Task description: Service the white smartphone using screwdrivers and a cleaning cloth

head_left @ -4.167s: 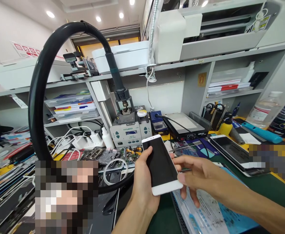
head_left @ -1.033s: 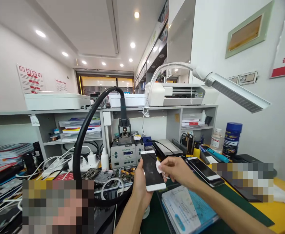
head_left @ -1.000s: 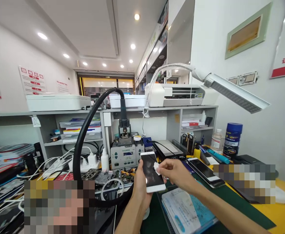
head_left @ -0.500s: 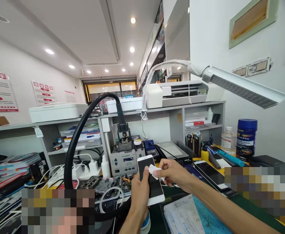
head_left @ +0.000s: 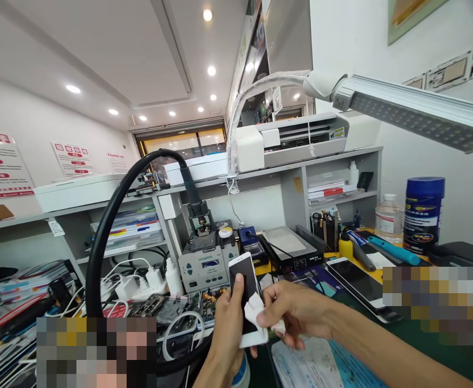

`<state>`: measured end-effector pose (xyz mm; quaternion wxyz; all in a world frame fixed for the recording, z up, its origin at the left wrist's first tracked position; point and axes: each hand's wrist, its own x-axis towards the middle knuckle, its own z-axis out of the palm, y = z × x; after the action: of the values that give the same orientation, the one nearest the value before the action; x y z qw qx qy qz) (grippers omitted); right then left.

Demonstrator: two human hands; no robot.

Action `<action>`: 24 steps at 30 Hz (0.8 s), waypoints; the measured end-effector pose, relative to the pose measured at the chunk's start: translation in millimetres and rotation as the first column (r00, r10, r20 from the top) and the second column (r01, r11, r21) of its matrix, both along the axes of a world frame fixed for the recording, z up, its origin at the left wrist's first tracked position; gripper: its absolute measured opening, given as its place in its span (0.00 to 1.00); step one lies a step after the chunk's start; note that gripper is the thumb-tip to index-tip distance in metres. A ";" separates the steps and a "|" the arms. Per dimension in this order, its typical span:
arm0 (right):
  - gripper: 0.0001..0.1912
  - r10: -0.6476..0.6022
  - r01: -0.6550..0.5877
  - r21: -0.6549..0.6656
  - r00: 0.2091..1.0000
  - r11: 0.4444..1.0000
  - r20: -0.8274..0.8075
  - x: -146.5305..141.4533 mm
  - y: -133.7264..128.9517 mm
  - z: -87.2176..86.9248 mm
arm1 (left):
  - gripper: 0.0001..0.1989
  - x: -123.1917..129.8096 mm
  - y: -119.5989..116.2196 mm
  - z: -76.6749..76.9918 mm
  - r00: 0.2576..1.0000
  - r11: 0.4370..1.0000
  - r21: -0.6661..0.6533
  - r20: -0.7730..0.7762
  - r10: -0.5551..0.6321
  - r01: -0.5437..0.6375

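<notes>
Change: crumpled white tissue (head_left: 254,310) now sits lower against the slim white phone with a black screen (head_left: 246,269), covering part of its lower right side, and the phone looks turned more edge-on. Compared with the earliest view, the right hand (head_left: 301,310) has gained the tissue, pinched narrow between thumb and fingers. Left hand (head_left: 225,323) wraps the phone, thumb on the glass toward 10 o'clock. Means the tissue appears to be at the screen's lower part; exact contact and pressure can't be told. Phone is held up over the bench, not set down. From it: boxy grey rework station with a small display (head_left: 206,269) at 11 o'clock, second white-framed black-screened phone (head_left: 355,280) at 3, white-and-blue printed packet (head_left: 307,361) at 4 to 5.
</notes>
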<state>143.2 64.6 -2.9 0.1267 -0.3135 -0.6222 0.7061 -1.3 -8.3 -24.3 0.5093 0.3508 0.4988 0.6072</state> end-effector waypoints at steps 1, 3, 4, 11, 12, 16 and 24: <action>0.08 -0.017 0.018 0.003 1.000 1.000 -0.026 0.9 0.2 0.7 | 0.37 0.2 0.2 -0.4 1.000 1.000 0.005 0.006 -0.019 0.019; 0.09 -0.096 0.099 0.024 0.989 0.995 -0.109 3.6 2.7 3.9 | 0.37 2.3 -0.5 -0.4 0.996 0.996 0.024 0.027 -0.083 0.082; 0.10 -0.118 0.122 0.024 0.983 0.992 -0.139 5.5 4.1 5.7 | 0.37 3.9 -1.3 0.1 0.993 0.993 0.036 0.038 -0.112 0.110; 0.13 0.032 -0.043 -0.085 0.991 0.995 -0.134 19.5 0.6 9.6 | 0.34 12.8 -8.5 4.7 0.993 0.992 0.055 0.021 -0.118 0.116; 0.13 -0.020 0.008 -0.069 0.984 0.998 -0.180 20.8 0.7 10.2 | 0.33 13.6 -8.9 4.2 0.992 0.990 0.077 0.022 -0.124 0.122; 0.13 -0.067 0.055 -0.056 0.967 0.997 -0.245 24.1 1.6 12.0 | 0.32 13.5 -7.1 -1.4 0.994 0.980 0.165 -0.013 -0.106 0.107; 0.12 -0.126 0.138 0.016 0.943 0.990 -0.309 35.7 19.4 13.8 | 0.27 6.4 -8.9 -2.2 0.947 0.930 0.272 -0.272 -0.170 0.245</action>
<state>178.8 84.1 10.9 0.2746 -0.2384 -0.5856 0.7244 5.2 -17.2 -26.5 0.4462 0.5476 0.4184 0.5710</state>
